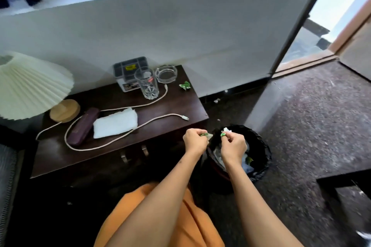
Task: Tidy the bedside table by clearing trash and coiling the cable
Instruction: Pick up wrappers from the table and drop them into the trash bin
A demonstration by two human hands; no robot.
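Observation:
My left hand [194,142] pinches a green-and-white wrapper [206,135] at the table's right front corner, by the rim of the black-lined bin [261,146]. My right hand [233,147] pinches another crumpled green-and-white wrapper [225,132] over the bin's opening. A third crumpled green wrapper [185,85] lies at the back right of the dark bedside table [180,104]. A long white cable [112,142] sprawls uncoiled across the tabletop, its plug [185,117] near the right edge.
On the table stand a pleated lamp [30,86] with a wooden base, a drinking glass [147,84], a glass ashtray [166,74], a grey box [128,74], a purple case [83,126] and a folded white cloth [115,122]. Carpet spreads to the right.

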